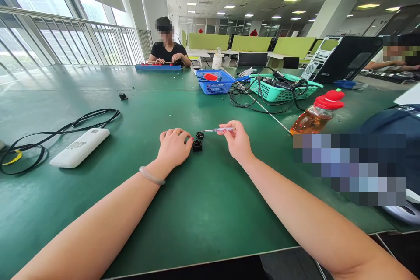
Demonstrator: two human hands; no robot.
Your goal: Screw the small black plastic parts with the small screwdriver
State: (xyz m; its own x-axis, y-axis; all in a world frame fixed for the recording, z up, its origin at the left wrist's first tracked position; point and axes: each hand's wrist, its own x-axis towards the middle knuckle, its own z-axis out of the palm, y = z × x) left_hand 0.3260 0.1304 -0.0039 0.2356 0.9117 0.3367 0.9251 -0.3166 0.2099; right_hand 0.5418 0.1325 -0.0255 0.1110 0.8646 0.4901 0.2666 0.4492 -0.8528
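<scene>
On the green table (203, 201) my left hand (173, 146) rests palm down, fingers curled, its fingertips against a small black part (197, 145). A second small black part (200, 135) lies just beyond it. My right hand (238, 140) pinches a thin screwdriver with a clear handle (218, 130), held level, its tip pointing left toward the second black part. A pale bangle (151, 176) circles my left wrist.
A white power bank (79, 147) with black cables (59, 133) lies at left. A bottle with a red cap (316, 116) lies at right. Blue basket (215, 81) and green basket (282, 89) sit farther back. A person sits at the far end; another is at the right.
</scene>
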